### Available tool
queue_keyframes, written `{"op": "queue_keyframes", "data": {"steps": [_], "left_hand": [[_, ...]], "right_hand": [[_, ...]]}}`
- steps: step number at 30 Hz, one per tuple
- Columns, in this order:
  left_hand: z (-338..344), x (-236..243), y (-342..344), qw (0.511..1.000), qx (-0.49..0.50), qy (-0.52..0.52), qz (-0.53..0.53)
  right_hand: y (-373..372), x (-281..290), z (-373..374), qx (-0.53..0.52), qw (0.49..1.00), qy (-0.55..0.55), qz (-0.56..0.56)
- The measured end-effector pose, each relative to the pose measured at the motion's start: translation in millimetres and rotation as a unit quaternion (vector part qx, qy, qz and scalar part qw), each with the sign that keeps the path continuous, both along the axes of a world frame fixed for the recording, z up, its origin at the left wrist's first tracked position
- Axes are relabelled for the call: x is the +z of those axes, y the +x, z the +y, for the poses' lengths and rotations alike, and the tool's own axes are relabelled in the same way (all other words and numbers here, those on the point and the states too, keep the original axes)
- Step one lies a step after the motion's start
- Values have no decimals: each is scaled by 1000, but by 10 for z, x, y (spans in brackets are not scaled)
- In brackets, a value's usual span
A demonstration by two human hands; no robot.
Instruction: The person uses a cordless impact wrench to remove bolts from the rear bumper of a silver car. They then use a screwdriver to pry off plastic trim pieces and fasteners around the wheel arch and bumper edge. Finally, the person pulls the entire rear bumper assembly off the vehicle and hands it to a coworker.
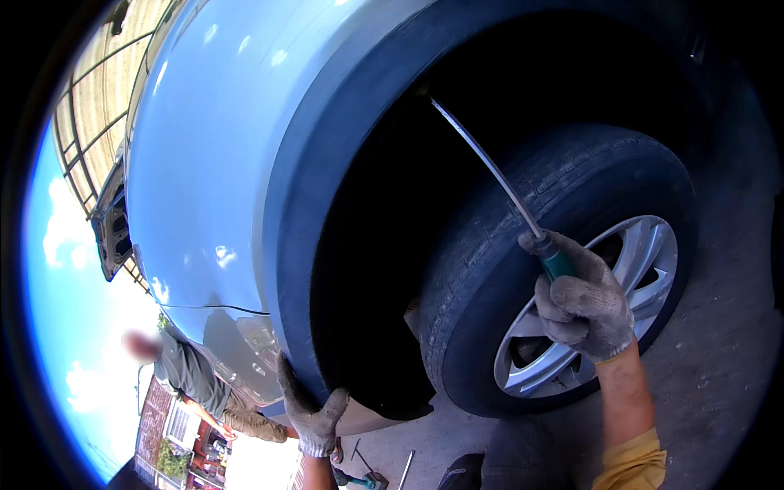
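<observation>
Right grip (584, 304) clasps a green-handled screwdriver (521, 211); left grip (312, 420), spread, touches wheel-arch trim (290, 265)

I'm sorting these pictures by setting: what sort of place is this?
Probably an outdoor car-repair spot: a car under open sky, a screwdriver in the right hand at the wheel arch, and a metal rod on the ground.

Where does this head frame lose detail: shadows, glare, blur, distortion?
Head view, throughout: wheel-arch interior nearly black, obscuring whatever the tip of the green-handled tool meets; small glare spots on the silver-blue body panel; sky partly washed out; fisheye curvature, with a black surround; other person's head blurred, while the right hand looks fairly sharp.
</observation>
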State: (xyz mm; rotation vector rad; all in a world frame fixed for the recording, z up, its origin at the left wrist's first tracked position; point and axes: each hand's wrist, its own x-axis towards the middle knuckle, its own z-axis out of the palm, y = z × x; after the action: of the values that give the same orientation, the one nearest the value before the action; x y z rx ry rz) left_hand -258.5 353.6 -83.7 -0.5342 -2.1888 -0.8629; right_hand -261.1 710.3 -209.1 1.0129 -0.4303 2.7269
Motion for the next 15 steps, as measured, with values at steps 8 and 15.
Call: {"op": "queue_keyframes", "data": {"steps": [8, 15], "left_hand": [[38, -13, 2, 1000, 1, 15, -8], [11, -5, -19, 996, 49, -50, 48]], "right_hand": [[-175, 1, -72, -801, 552, 207, -100], [-4, -72, -65, -38, 997, -46, -41]]}}
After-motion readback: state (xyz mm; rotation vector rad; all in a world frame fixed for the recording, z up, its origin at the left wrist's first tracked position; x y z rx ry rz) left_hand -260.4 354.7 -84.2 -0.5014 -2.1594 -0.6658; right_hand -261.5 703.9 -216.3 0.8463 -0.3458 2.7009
